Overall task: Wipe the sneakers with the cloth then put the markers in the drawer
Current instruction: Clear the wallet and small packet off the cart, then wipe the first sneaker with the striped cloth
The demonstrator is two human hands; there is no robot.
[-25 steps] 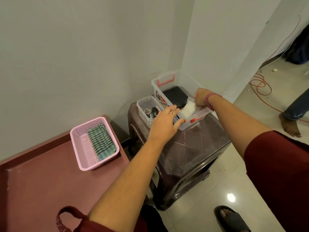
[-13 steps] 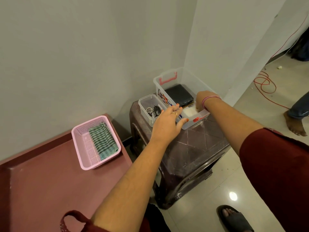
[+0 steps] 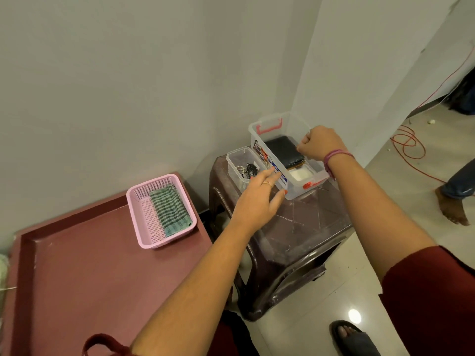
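On the dusky-pink tabletop (image 3: pixel 84 273) a pink perforated plastic basket (image 3: pixel 144 214) holds the folded green-checked cloth (image 3: pixel 169 210). Beyond it, on the dark brown plastic stool (image 3: pixel 303 235), the left hand (image 3: pixel 257 201) reaches with straight, relaxed fingers touching the clear plastic bin with red handles (image 3: pixel 272 124). The right hand (image 3: pixel 321 145) hovers clenched above the bin; whether it pinches anything I cannot tell.

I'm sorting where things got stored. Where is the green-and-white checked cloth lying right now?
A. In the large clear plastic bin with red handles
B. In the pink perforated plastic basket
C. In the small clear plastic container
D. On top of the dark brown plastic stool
B: the green-and-white checked cloth lies folded inside the pink perforated plastic basket on the maroon table.
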